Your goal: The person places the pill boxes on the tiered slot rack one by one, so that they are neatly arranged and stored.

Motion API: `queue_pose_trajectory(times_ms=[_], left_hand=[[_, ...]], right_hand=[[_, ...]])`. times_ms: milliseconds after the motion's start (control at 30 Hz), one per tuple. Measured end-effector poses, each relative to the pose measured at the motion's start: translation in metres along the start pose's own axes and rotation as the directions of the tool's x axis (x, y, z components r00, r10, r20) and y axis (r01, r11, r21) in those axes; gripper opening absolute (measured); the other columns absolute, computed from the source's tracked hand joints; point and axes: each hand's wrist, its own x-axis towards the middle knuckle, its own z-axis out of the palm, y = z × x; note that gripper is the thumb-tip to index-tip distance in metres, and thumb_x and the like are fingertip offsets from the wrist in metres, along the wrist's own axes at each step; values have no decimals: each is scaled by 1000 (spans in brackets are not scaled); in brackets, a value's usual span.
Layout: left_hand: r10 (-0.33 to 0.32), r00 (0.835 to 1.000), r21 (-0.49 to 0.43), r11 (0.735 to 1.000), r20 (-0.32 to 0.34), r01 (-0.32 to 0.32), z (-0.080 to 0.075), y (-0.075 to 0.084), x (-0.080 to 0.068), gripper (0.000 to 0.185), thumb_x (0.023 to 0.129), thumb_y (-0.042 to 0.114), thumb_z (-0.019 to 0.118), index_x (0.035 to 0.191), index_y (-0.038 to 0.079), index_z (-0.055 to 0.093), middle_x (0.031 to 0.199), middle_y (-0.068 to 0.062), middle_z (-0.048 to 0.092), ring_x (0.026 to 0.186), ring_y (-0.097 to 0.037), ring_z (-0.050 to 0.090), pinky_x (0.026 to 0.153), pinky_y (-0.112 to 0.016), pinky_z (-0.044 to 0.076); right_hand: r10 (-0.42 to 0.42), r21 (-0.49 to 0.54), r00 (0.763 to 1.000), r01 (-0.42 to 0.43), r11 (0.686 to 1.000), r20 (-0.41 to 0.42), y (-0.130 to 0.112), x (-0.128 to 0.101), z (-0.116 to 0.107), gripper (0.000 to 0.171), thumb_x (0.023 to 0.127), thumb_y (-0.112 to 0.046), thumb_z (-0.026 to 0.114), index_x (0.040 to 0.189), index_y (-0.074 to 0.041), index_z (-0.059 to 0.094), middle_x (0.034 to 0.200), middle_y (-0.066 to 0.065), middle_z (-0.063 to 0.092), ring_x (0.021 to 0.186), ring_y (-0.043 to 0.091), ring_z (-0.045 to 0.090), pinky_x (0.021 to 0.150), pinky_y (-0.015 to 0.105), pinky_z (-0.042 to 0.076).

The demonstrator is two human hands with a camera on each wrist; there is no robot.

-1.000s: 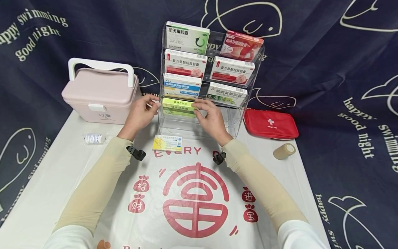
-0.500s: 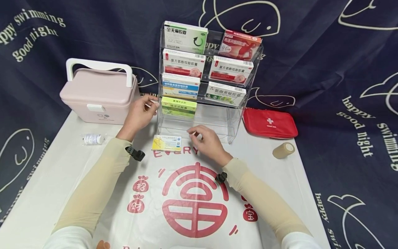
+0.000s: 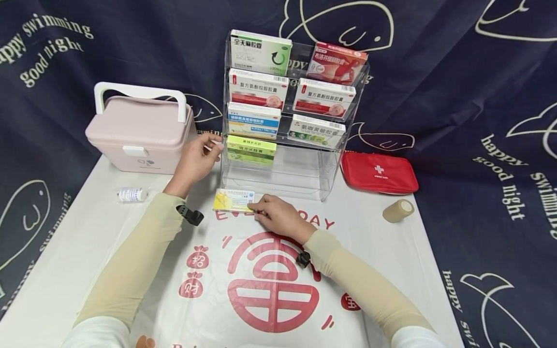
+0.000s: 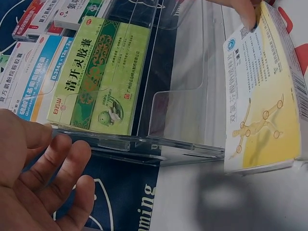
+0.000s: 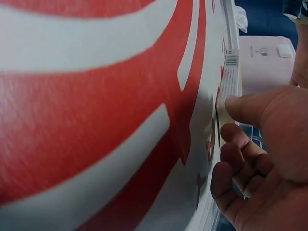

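Note:
My right hand (image 3: pixel 266 210) lies on the white mat in front of the clear acrylic rack (image 3: pixel 324 169). Its thumb and fingertips pinch the right end of a yellow medicine box (image 3: pixel 232 200), which lies flat on the mat. The right wrist view shows the thumb on that box's (image 5: pixel 230 79) end, the other fingers (image 5: pixel 236 159) curled. My left hand (image 3: pixel 200 157) rests with relaxed fingers against the rack's left wall, beside the green box (image 3: pixel 251 148) on the lowest shelf. The left wrist view shows the green box (image 4: pixel 101 72), the yellow box (image 4: pixel 262 106) and my left hand's fingers (image 4: pixel 62 163).
Several more medicine boxes fill the rack's upper shelves. A pink case with a white handle (image 3: pixel 139 130) stands to the left, with a small bottle (image 3: pixel 130 194) in front of it. A red first-aid pouch (image 3: pixel 378 172) and a tan bandage roll (image 3: pixel 397 210) lie to the right.
My right hand left the green box on the lowest shelf, came down and left, and now meets the yellow box's right end. The left hand has stayed at the rack.

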Motion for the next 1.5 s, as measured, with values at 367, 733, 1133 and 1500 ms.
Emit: queue_pose_trajectory(times_ms=[367,733,1133,1500], left_hand=[[7,1000,0,1000,1,-7,0,0,2,24,102,16,63,122,3,65,95,-13,68,76,-30,69,67,-28,48],[17,1000,18,1000,-1,-17,-1,0,0,23,102,15,62,122,3,64,94,-14,67,76,-30,67,69,-32,47],[9,1000,14,1000,8,-10,0,0,0,25,102,17,63,123,3,64,95,-14,68,77,-30,68,69,-33,48],[8,1000,-9,1000,4,-8,0,0,-1,23,102,15,63,122,3,65,94,-14,68,78,-33,69,65,-27,47]], right_hand=[[113,52,979,-106,993,-172,-2,0,8,46,99,-39,66,139,-16,62,110,-1,61,77,9,51,64,30,47],[220,4,961,-223,975,-169,-5,8,18,62,97,-56,61,141,-13,60,121,3,59,101,16,56,77,38,53],[215,12,961,-216,976,-174,-3,10,20,52,96,-49,67,136,-16,63,118,0,59,93,12,54,74,33,50],[246,68,940,-236,969,-237,-4,8,14,43,91,-41,76,128,-21,63,105,-5,65,81,9,56,68,33,48]])
